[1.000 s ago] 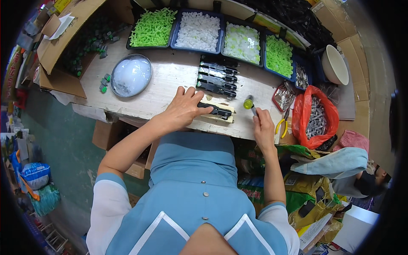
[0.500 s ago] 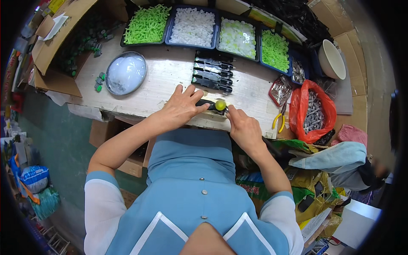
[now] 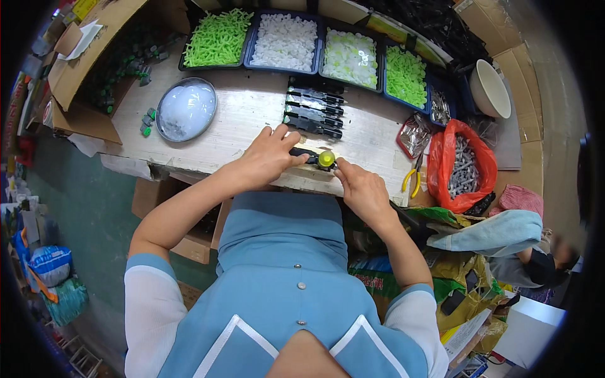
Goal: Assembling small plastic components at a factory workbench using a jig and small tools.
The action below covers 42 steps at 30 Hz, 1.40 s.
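Observation:
My left hand [image 3: 268,157] is closed on a black plastic part [image 3: 301,153] near the front edge of the workbench, its thumb and fingers pressing the part's left end. A round, translucent yellow-green piece [image 3: 326,158] sits on that part, between my two hands. At the right end my right hand [image 3: 361,187] is closed, thumb and forefinger pinched against something small that my fingertips mostly hide. Just beyond my hands lies a row of several similar black plastic parts [image 3: 315,120], side by side.
Along the back stand trays of green pieces [image 3: 217,38], white pieces [image 3: 285,39] and pale yellow-white pieces [image 3: 353,57]. A round dish [image 3: 159,120] with whitish contents sits left. Yellow-handled pliers [image 3: 413,179] and a red bag [image 3: 435,157] of grey parts lie right.
The yellow-green piece looks slightly lower and shows its round face more. My right hand has shifted very slightly; my left hand keeps its hold on the black plastic part.

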Motion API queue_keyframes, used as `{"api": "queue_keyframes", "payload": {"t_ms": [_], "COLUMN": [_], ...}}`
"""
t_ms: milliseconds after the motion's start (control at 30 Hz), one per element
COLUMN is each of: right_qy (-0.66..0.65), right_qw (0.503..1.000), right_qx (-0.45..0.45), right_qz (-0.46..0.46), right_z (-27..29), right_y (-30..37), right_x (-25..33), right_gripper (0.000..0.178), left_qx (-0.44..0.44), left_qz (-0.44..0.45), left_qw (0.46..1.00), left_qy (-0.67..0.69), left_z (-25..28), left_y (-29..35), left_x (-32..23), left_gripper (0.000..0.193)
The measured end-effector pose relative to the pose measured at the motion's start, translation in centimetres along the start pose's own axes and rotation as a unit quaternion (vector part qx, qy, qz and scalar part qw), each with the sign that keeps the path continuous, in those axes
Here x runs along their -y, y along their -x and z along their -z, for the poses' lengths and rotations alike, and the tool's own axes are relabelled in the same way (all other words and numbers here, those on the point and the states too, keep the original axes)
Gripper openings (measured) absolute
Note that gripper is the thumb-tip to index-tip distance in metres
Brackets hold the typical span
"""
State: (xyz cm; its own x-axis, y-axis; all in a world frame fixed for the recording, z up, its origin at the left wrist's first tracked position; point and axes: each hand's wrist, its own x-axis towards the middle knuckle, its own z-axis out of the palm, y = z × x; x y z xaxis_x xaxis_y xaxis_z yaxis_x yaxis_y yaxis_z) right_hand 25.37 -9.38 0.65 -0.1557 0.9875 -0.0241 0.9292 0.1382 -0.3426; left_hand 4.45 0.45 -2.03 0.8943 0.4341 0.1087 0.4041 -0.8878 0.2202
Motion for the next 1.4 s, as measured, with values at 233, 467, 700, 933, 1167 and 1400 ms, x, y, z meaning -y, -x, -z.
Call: {"api": "queue_keyframes", "payload": {"t_ms": [233,467,700,933,1167,1400], "right_qy": [-0.153,-0.081,-0.064,-0.174,-0.047,-0.033], "right_qw": [0.965,0.993,0.993,0.983,0.997,0.997], "right_qx": [-0.204,-0.069,0.084,-0.028,0.056,0.062], "right_qz": [0.065,0.045,-0.045,-0.052,-0.004,-0.008], "right_z": [0.3,-0.6,-0.2,1.1,-0.6,-1.3], "right_y": [-0.7,-2.0,-5.1,-5.9,-6.3,-6.6], "right_x": [1.6,1.7,1.6,1.6,3.4,4.2], "right_gripper": [0.024,0.018,0.023,0.021,0.015,0.019], "left_qx": [-0.017,-0.127,-0.187,-0.326,-0.292,-0.280], "left_qz": [0.120,0.128,0.139,0.120,0.063,0.049], "left_qw": [0.977,0.968,0.956,0.936,0.952,0.956], "left_qy": [0.174,0.174,0.180,0.064,0.068,0.067], "left_z": [-0.4,-1.8,-2.3,-3.6,-6.8,-7.6], "left_y": [-0.7,0.5,1.5,1.8,1.7,2.1], "left_x": [0.9,0.2,-0.6,-3.6,-6.7,-6.6], "left_gripper": [0.047,0.057,0.056,0.040,0.038,0.038]}}
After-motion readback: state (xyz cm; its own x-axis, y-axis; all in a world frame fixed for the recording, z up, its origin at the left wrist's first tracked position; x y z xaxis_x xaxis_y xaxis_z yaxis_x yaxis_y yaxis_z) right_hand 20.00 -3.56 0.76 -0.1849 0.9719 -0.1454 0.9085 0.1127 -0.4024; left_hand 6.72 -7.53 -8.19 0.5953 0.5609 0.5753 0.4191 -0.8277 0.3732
